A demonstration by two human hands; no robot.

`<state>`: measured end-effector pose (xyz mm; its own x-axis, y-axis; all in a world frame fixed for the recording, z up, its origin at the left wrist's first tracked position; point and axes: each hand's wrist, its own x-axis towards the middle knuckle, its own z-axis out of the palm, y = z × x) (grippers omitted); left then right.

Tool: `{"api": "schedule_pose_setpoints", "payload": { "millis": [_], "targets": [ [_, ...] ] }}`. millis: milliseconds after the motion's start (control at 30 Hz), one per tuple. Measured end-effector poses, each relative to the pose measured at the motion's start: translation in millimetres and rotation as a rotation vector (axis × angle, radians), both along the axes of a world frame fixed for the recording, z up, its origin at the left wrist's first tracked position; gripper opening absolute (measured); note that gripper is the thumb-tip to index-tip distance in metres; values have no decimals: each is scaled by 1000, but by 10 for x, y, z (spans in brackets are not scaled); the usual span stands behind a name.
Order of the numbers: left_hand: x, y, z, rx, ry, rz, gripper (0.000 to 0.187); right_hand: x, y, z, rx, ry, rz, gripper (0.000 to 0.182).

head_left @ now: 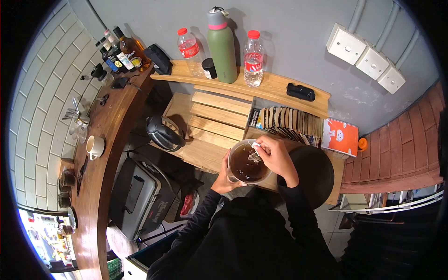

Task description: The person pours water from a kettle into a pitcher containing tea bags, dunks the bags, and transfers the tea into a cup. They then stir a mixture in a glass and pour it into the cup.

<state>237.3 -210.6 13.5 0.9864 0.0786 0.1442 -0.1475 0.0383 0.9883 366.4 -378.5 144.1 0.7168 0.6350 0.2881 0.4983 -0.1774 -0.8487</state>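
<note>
My left hand point(226, 174) is wrapped round the side of a clear round tub point(230, 164) full of brown liquid that looks like tea. Over the tub's far right rim, my right hand point(276, 158) pinches a small white tag, with a pale tea bag point(253, 157) just below it at the liquid's surface. Small bubbles float on the brown liquid point(245, 169). The far fingers of my left hand are partly hidden by the tub.
A black kettle point(164, 134) stands on the wooden bench point(205, 156) to the left. A dark round stool seat point(313, 177) is to the right. Books point(291, 122) line the back, below a shelf with a green bottle point(222, 51). A cream mug point(95, 147) sits on the left counter.
</note>
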Motion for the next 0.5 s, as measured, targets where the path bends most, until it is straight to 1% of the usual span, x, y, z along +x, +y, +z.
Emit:
{"api": "schedule_pose_setpoints", "payload": {
  "millis": [33,100,167,233,300,400,500],
  "targets": [
    [2,-3,3,-40,12,-7,137,-2,4,-27,1,0,-2,9],
    [10,0,13,-30,11,-9,137,-23,27,-24,6,16,-7,10],
    [4,-13,23,-22,14,-10,137,-31,17,61,12,25,-1,10],
    [3,-31,69,-90,36,-25,137,-48,9,218,19,35,3,10],
    [3,-1,-25,-67,24,-17,137,-58,2,370,119,-50,-1,11],
    [-2,4,-74,-55,1,-10,138,-83,-48,569,99,-113,-3,10],
    [9,5,-77,-58,-8,-9,138,-82,-49,499,92,-125,-14,11]
  ]
}}
